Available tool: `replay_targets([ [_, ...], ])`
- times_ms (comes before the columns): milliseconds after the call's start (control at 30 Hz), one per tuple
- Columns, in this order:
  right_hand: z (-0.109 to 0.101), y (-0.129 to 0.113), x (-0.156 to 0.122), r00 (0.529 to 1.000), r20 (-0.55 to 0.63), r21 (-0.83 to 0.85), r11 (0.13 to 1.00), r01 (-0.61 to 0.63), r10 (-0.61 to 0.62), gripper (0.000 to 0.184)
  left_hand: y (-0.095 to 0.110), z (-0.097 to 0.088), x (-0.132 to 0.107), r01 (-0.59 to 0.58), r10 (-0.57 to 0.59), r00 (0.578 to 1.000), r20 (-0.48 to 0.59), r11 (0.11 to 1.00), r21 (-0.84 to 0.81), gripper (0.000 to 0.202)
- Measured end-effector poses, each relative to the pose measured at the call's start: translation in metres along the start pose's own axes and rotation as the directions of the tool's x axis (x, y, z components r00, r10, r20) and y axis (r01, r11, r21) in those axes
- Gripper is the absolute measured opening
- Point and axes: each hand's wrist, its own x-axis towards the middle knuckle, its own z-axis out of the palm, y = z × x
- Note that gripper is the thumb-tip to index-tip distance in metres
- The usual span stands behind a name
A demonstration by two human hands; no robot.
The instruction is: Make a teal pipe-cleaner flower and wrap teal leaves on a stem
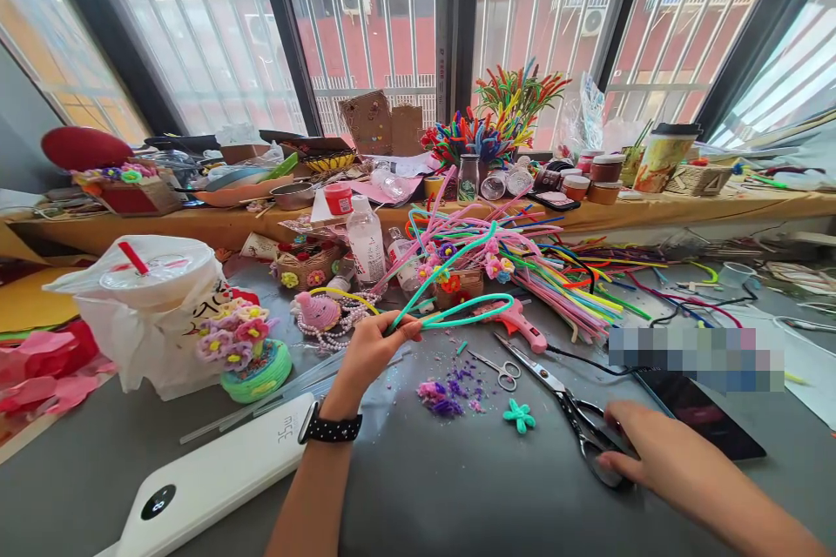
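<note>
Scissors [562, 400] with black handles lie on the grey counter [457, 496] close in, blades pointing away. The right hand [643, 448] rests over the handles, but I cannot tell whether its grip is closed round them. Further out, the left hand [372, 352] has its grip pressed together, pinching a fuzzy teal pipe cleaner [470, 313]. It is bent into a long loop running rightward from the fingers just above the counter, one strand rising toward the heap of coloured pipe cleaners [575, 278] behind.
</note>
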Motion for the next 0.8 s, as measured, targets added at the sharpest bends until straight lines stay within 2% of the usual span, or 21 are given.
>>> replay_targets([
  [100, 0.009, -0.001, -0.002, 0.999, 0.011, -0.022, 0.999, 0.041, -0.04, 0.014, -0.002, 0.0, 0.0, -0.003, 0.003, 1.0, 0.017, 1.0, -0.024, 0.025],
  [233, 0.005, -0.008, 0.001, 0.993, 0.072, -0.062, 0.993, 0.103, -0.099, 0.021, -0.004, -0.001, 0.001, 0.027, -0.025, 0.999, 0.031, 0.998, -0.057, 0.024],
  [333, 0.002, -0.005, 0.003, 0.988, 0.076, -0.087, 0.987, 0.138, -0.131, 0.028, -0.006, -0.002, 0.001, 0.035, -0.035, 0.999, 0.001, 0.994, -0.106, 0.023],
  [400, 0.002, 0.002, 0.003, 0.984, 0.08, 0.016, 0.987, 0.16, -0.161, 0.026, -0.007, -0.003, 0.002, 0.047, -0.053, 0.998, -0.044, 0.99, -0.132, 0.023],
  [467, 0.003, 0.012, 0.0, 0.974, 0.148, 0.24, 0.962, 0.133, -0.172, 0.014, -0.007, -0.004, 0.002, 0.066, -0.079, 0.993, -0.083, 0.986, -0.155, 0.024],
  [533, 0.005, 0.023, -0.005, 0.945, 0.263, 0.549, 0.836, 0.02, -0.195, 0.01, -0.007, -0.005, 0.001, 0.071, -0.092, 0.991, -0.099, 0.977, -0.2, 0.023],
  [600, 0.008, 0.033, -0.012, 0.914, 0.341, 0.78, 0.609, -0.145, -0.22, 0.013, -0.007, -0.005, 0.001, 0.07, -0.099, 0.99, -0.1, 0.963, -0.26, 0.022],
  [700, 0.011, 0.042, -0.022, 0.93, 0.354, 0.894, 0.324, -0.308, -0.094, 0.028, -0.006, -0.005, 0.001, 0.074, -0.116, 0.987, -0.112, 0.943, -0.325, 0.022],
  [767, 0.009, 0.04, -0.026, 0.944, 0.328, 0.918, 0.251, -0.307, -0.044, 0.038, -0.005, -0.004, 0.001, 0.07, -0.129, 0.981, -0.143, 0.931, -0.358, 0.022],
  [800, 0.007, 0.037, -0.026, 0.946, 0.318, 0.921, 0.257, -0.293, -0.062, 0.041, -0.005, -0.003, 0.001, 0.067, -0.138, 0.977, -0.164, 0.924, -0.376, 0.022],
])
